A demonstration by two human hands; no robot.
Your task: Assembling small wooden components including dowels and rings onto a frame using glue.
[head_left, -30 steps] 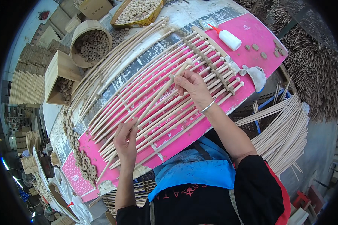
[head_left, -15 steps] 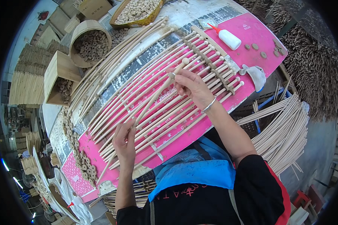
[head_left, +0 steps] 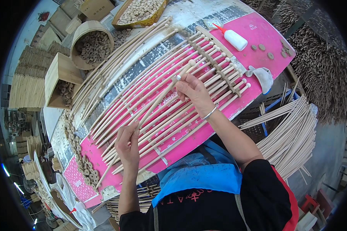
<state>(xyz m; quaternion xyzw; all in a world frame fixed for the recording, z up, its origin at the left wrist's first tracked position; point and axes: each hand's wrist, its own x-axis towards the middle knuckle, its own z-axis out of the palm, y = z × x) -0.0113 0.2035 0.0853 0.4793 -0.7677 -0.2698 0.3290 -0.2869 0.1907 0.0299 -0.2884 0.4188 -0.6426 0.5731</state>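
A pale wooden stick point(head_left: 158, 101) with a round wooden ball point(head_left: 191, 62) on its far end slants across the middle, above a row of similar sticks. My left hand point(head_left: 128, 143) is closed in a pinch around its lower part. Just below the ball, my right hand point(head_left: 192, 90) has its thumb and fingers closed at the stick. A small white patch point(head_left: 178, 77) shows at those fingertips; whether it is tape or a loose piece I cannot tell. Beneath, several ball-ended sticks point(head_left: 115, 127) lie side by side on a pink sheet point(head_left: 181, 133), their ball ends resting across a notched brown strip point(head_left: 210, 57).
A white glue bottle point(head_left: 235, 40) with a red tip, a white glove point(head_left: 261, 77) and brown discs point(head_left: 270, 56) lie right. Left stand a round wooden tub point(head_left: 74, 46) and a wooden box point(head_left: 58, 86) of rings. A yellow tray point(head_left: 121, 27) holds balls. Stick bundles point(head_left: 289, 142) lie right.
My right hand has shifted slightly right and down, its fingertips drawn back along the stick. The ball end has moved a little to the right. My left hand stays nearly in place.
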